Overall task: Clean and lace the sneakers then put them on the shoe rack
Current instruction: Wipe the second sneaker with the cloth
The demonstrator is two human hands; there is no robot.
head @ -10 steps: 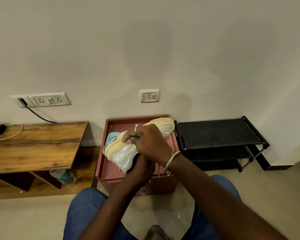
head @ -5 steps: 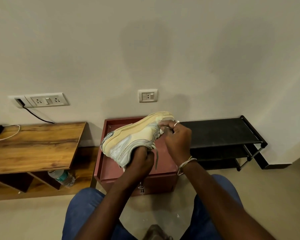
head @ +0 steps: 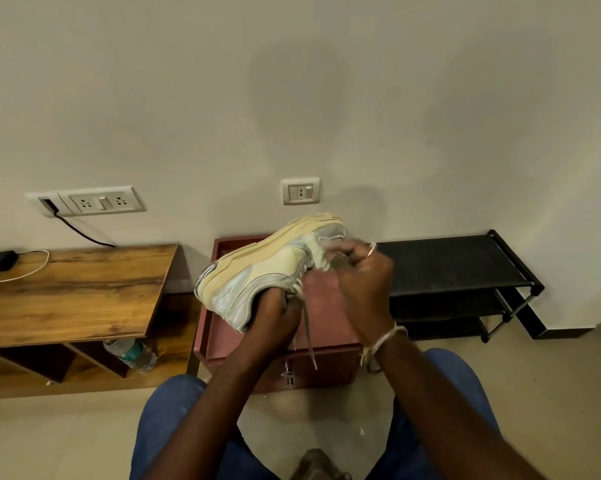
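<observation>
While aloft, cream-grey sneaker (head: 257,275), lace (head: 309,336) loose.

The person wears blue trousers (head: 174,420), probably denim, which show over both knees at the near edge. Both forearms (head: 448,403) are bare. The right hand (head: 365,282) carries a pale metal ring (head: 372,250) on one finger. Its wrist bears a thin silvery bangle (head: 389,336) beside a light thread band (head: 365,355).
</observation>
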